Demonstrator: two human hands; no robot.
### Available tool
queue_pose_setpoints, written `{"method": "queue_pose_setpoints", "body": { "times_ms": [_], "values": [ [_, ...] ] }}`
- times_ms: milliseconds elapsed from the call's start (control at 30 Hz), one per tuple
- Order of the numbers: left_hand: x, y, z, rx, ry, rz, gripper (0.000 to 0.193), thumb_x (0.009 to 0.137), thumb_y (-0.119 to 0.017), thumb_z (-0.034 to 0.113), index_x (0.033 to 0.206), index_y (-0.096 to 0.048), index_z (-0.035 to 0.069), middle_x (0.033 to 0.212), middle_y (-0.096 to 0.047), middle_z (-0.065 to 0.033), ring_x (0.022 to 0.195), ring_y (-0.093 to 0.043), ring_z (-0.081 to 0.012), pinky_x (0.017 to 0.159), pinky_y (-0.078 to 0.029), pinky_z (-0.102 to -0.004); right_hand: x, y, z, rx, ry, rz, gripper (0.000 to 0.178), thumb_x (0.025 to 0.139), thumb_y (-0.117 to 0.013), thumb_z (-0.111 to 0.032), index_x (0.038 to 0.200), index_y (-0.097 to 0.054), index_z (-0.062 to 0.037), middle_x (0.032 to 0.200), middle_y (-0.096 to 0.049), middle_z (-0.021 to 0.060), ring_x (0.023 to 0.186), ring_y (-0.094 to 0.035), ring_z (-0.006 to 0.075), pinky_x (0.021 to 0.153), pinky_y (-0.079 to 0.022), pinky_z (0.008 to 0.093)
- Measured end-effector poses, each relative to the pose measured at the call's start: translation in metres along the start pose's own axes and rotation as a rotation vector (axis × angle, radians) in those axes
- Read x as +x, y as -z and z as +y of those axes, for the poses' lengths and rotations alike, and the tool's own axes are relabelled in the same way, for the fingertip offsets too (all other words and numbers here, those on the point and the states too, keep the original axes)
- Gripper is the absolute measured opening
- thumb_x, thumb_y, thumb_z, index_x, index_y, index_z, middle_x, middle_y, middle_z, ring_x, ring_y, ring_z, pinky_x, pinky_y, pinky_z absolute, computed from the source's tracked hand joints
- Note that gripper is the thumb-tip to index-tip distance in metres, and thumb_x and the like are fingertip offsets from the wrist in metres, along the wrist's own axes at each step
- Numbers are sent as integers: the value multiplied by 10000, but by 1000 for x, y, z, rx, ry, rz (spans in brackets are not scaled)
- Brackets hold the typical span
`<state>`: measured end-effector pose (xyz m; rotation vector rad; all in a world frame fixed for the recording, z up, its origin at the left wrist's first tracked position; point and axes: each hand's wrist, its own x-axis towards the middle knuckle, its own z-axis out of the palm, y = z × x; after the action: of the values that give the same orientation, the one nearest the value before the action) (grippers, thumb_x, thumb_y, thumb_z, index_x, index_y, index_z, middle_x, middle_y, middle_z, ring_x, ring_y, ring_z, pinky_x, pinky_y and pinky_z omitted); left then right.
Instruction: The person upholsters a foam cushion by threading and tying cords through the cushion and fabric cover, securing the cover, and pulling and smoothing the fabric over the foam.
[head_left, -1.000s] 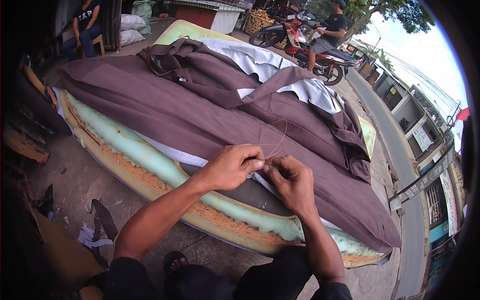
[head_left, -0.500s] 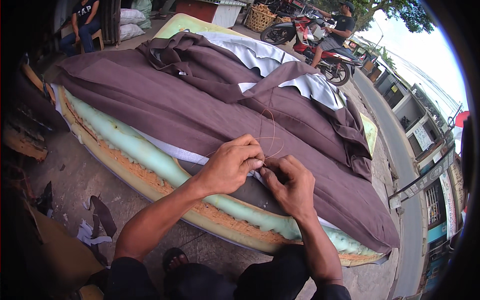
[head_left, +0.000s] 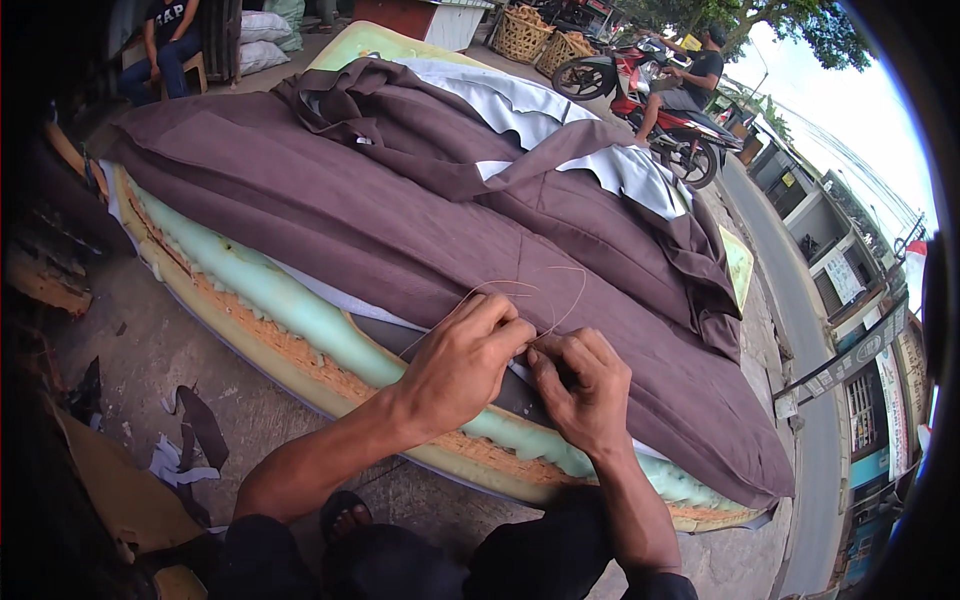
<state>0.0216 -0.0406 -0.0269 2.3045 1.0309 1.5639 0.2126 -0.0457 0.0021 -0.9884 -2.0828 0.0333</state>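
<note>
My left hand and my right hand meet at the near edge of a brown fabric cover. Both are closed in a pinch, fingertips almost touching. A thin orange-brown thread loops above them over the cloth and runs down to the fingertips. My left fingers grip the thread; my right thumb and fingers pinch the cover's edge. Whether a needle is between them is hidden. Beneath the cover lies a long cushion with pale green foam and crumbly orange padding showing along its near side.
White lining shows at the cover's far folds. Fabric scraps lie on the concrete at left. A person sits on a chair at far left. Another person is on a red motorbike beyond the cushion, near woven baskets and a road.
The thread loop has shifted and spread over the cloth. Both hands stay nearly in place, the left slightly lower. The motorbike has moved right, uncovering a second basket.
</note>
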Motion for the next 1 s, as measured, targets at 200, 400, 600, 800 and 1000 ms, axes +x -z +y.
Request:
{"method": "queue_pose_setpoints", "body": {
  "times_ms": [200,400,600,800,1000],
  "values": [
    [4,12,4,-198,222,-152,57,905,-687,-18,954,-685,-48,1012,-546,-127,916,-593,-285,840,-500,-411,-10,-9,6,-137,78,130,237,799,-807,-60,1023,-748,-109,854,-636,40,705,-610,237,599,-498,376],
    [0,13,3,-211,271,-144,46,920,-686,-7,928,-672,-50,1018,-549,-130,920,-595,-291,843,-495,-416,-11,-5,-9,-226,152,23,228,813,-825,-129,1030,-759,-113,817,-594,17,729,-578,206,639,-462,359],
    [-5,18,-3,-158,129,-169,45,909,-680,0,943,-670,-28,1053,-556,-128,991,-587,-305,885,-482,-417,-14,-6,-19,-260,45,-50,130,831,-809,-141,934,-751,-88,801,-597,48,739,-582,235,687,-440,367],
    [-16,22,-16,217,-269,-277,83,898,-664,93,969,-698,66,1143,-581,-86,1102,-565,-267,957,-444,-428,-10,31,-45,-67,-242,-418,90,865,-732,-117,862,-706,-31,781,-607,120,756,-615,335,667,-475,448],
    [2,27,-34,257,-432,-252,104,864,-658,151,921,-723,93,1232,-601,-94,1230,-552,-281,1057,-408,-481,-25,69,-66,46,-310,-482,85,856,-725,-71,883,-700,6,808,-590,143,799,-602,329,722,-483,451]
  ]
}}
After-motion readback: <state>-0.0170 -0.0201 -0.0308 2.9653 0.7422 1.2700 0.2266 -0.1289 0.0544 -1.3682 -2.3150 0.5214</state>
